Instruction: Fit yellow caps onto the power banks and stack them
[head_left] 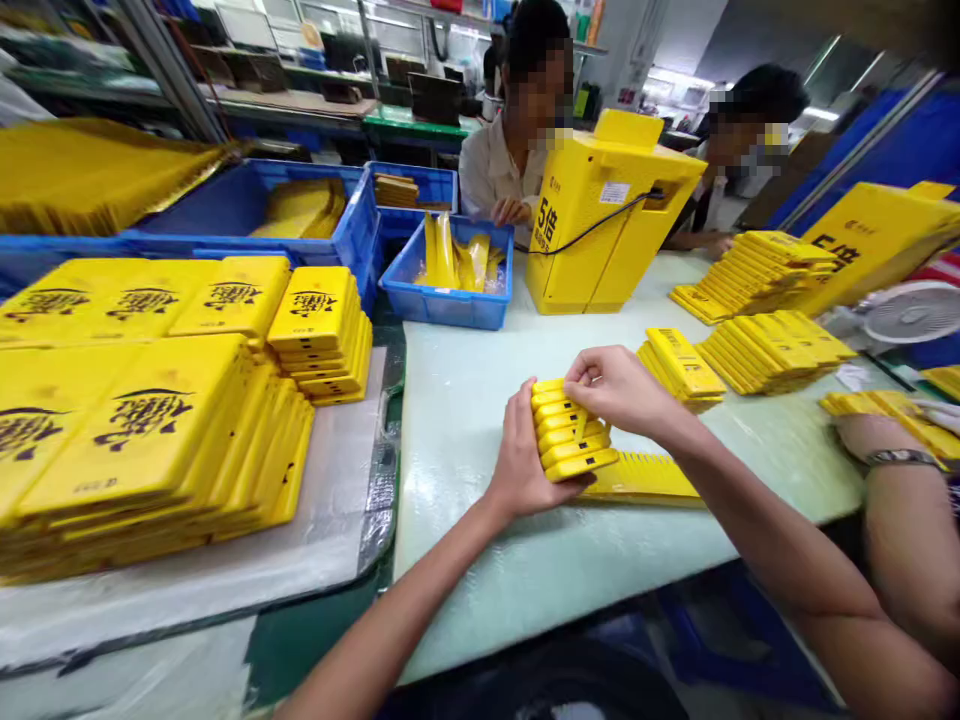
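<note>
A small stack of flat yellow power-bank-like cases (pixel 574 463) is gripped in my left hand (pixel 519 455), thumb and fingers around its side. Small dark ports show on the ends of the cases. My right hand (pixel 619 390) is closed in a pinch at the upper end of the stack. From its fingertips a small yellow strip (pixel 581 428) hangs down across the case ends. Beneath the stack, a yellow sheet with a toothed edge (pixel 649 478) lies on the pale table mat (pixel 457 560).
Big stacks of printed yellow cases (pixel 142 410) stand at left. Blue bins (pixel 450 305) sit behind them. A yellow display box (pixel 577 230), smaller case stacks (pixel 772 350) and a small fan (pixel 911 312) are beyond. Two people sit opposite; another person's arm (pixel 900 510) reaches in from the right.
</note>
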